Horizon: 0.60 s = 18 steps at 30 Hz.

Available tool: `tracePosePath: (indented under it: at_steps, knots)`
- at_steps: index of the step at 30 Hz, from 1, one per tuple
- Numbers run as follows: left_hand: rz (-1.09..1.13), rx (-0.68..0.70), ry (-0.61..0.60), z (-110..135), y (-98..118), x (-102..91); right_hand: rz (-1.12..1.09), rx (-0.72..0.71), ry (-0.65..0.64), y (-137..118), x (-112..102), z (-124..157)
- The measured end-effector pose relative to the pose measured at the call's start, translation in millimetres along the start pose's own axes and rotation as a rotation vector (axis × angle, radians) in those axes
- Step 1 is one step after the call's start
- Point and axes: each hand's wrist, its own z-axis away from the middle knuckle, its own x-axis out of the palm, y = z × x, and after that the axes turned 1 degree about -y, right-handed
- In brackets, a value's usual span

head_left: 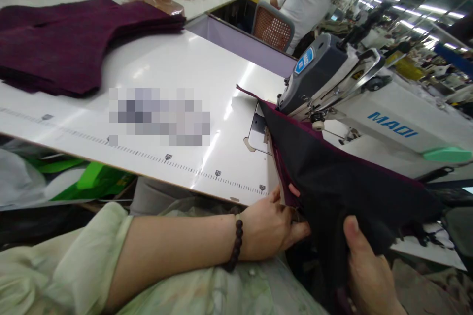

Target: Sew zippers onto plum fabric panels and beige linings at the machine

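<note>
A cloth piece (332,172), black on its upper face with maroon along its edges, drapes from beneath the sewing machine head (314,78) over the table's front edge. A small pink strip (294,190) shows on its left side. My left hand (271,229), with a dark beaded bracelet on the wrist, is closed on the cloth's near left edge; its fingertips are partly hidden. On the right, my right hand (371,270) grips the hanging part, thumb on top and fingers behind the cloth. The needle area is mostly covered by the cloth and machine.
A stack of maroon cut pieces (55,49) lies on the white table (207,69) at the left. A ruler scale (168,157) runs along the front edge. Beyond are a brown fan base (158,0), a chair (273,27) and a seated person in a white shirt (305,5).
</note>
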Motion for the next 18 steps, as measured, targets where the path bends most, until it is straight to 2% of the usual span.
tracePosePath:
  at_steps: [4,7,9,13,18]
  knots:
    - [-0.014,-0.038,-0.064,0,9,9.9,0.065,0.083,0.017,-19,16,6]
    - [0.028,0.025,-0.119,0,14,18.0,0.051,0.071,-0.123,-29,22,4]
    - [0.032,0.099,-0.107,1,15,21.9,0.039,0.053,-0.204,-33,23,1]
    - [0.019,0.164,-0.075,0,13,25.9,0.071,-0.059,-0.305,-41,24,-6]
    - [-0.038,0.191,-0.017,2,13,20.7,0.232,-0.294,-0.424,-43,25,-11]
